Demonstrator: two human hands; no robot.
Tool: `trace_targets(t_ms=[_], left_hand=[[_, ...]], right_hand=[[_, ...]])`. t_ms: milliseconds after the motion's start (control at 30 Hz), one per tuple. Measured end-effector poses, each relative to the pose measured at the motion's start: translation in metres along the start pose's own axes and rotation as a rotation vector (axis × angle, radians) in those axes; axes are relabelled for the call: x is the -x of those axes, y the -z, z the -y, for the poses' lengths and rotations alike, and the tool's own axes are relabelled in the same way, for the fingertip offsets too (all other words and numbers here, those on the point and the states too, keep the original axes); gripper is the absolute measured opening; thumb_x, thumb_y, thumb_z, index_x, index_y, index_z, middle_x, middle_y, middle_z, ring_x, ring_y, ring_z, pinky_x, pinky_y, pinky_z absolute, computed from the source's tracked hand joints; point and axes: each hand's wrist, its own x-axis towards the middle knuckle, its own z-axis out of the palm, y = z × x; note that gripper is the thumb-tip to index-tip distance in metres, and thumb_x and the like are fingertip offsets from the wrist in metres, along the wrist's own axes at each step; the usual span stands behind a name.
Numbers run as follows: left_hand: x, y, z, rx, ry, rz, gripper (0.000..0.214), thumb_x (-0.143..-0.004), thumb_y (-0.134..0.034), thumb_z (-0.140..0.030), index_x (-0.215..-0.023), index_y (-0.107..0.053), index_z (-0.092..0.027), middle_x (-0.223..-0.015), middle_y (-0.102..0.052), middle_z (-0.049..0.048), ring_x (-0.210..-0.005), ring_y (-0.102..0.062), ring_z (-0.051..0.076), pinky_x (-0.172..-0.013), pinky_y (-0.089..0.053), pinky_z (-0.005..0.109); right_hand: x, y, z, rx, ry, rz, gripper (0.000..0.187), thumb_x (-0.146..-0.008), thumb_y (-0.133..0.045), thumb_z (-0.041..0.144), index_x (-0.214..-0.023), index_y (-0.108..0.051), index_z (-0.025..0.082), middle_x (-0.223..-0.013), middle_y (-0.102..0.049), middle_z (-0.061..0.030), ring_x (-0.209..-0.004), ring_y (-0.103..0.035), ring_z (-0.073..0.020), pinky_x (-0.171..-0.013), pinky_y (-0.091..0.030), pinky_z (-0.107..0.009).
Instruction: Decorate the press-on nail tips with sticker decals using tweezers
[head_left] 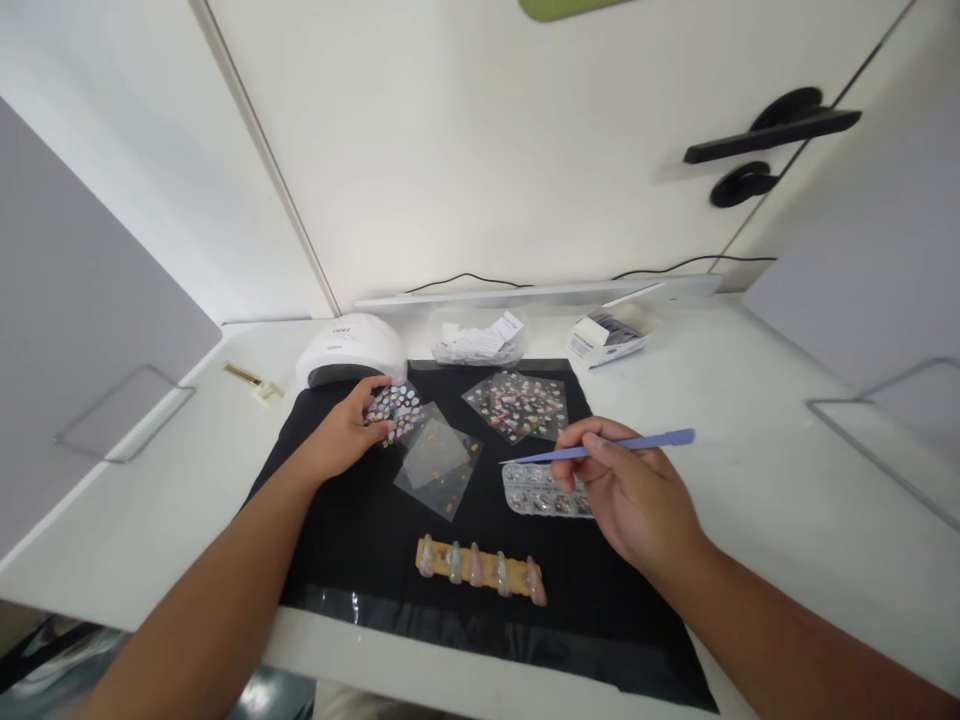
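My left hand (pixel 346 432) rests on the black mat (pixel 352 540) with its fingers closed on the edge of a colourful sticker sheet (pixel 397 408). My right hand (pixel 637 495) pinches blue-purple tweezers (pixel 600 449), whose tips point left over a clear compartment box of small gems (pixel 536 490). A pale sticker sheet (pixel 439 465) lies between the two hands. Near the mat's front edge sits a yellow holder with several artificial nails (pixel 480 567).
A white nail lamp (pixel 349 350) stands at the mat's back left, a small yellowish tool (pixel 251 379) to its left. Another sticker sheet (pixel 519 404), a bag of papers (pixel 480 342) and a white box (pixel 611 335) lie further back. Grey dividers flank the desk.
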Motion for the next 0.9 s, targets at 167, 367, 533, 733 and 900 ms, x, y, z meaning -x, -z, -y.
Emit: trace_targets(t_ms=[167, 367, 533, 733, 900], left_hand=[[0.005, -0.010, -0.018, 0.209, -0.035, -0.053, 0.077, -0.075, -0.069, -0.042, -0.142, -0.038, -0.018, -0.093, -0.067, 0.0045, -0.079, -0.067, 0.018, -0.074, -0.054, 0.031], [0.005, -0.005, -0.020, 0.117, 0.008, -0.190, 0.081, -0.071, -0.071, -0.044, -0.141, -0.041, -0.015, -0.069, -0.057, -0.0052, -0.057, -0.056, 0.012, -0.060, -0.046, 0.024], [0.002, 0.017, -0.003, -0.220, 0.134, -0.283, 0.077, -0.069, -0.075, -0.039, -0.138, -0.050, -0.016, -0.068, -0.056, -0.0039, -0.061, -0.061, 0.020, -0.067, -0.051, 0.034], [0.012, 0.019, -0.016, -0.633, 0.031, -0.411, 0.076, -0.080, -0.067, -0.043, -0.147, -0.043, -0.014, -0.138, -0.047, 0.0222, -0.133, -0.043, 0.045, -0.109, -0.034, 0.064], [0.025, -0.013, -0.035, -0.753, -0.206, -0.024, 0.059, -0.082, -0.071, -0.048, -0.135, -0.057, -0.027, -0.133, -0.060, 0.0089, -0.126, -0.051, 0.034, -0.111, -0.039, 0.053]], right_hand=[[0.002, -0.002, 0.004, -0.013, 0.034, -0.004, 0.014, -0.078, -0.069, 0.030, -0.069, -0.071, 0.019, -0.050, -0.063, -0.0020, -0.046, -0.055, -0.0145, -0.044, -0.042, -0.027], [0.003, -0.004, 0.007, -0.025, 0.048, -0.009, 0.012, -0.076, -0.071, 0.030, -0.069, -0.071, 0.019, -0.051, -0.064, -0.0018, -0.046, -0.056, -0.0145, -0.046, -0.042, -0.027], [0.004, -0.006, 0.003, -0.021, 0.041, -0.012, 0.011, -0.076, -0.070, 0.027, -0.069, -0.071, 0.019, -0.053, -0.064, -0.0018, -0.047, -0.057, -0.0143, -0.046, -0.043, -0.027], [0.005, -0.006, 0.003, -0.021, 0.038, 0.006, 0.010, -0.078, -0.068, 0.024, -0.069, -0.071, 0.019, -0.053, -0.065, -0.0018, -0.048, -0.057, -0.0141, -0.046, -0.043, -0.027], [0.004, -0.005, 0.003, -0.022, 0.042, 0.010, 0.011, -0.078, -0.067, 0.025, -0.070, -0.071, 0.019, -0.052, -0.065, -0.0019, -0.046, -0.057, -0.0137, -0.046, -0.043, -0.027]])
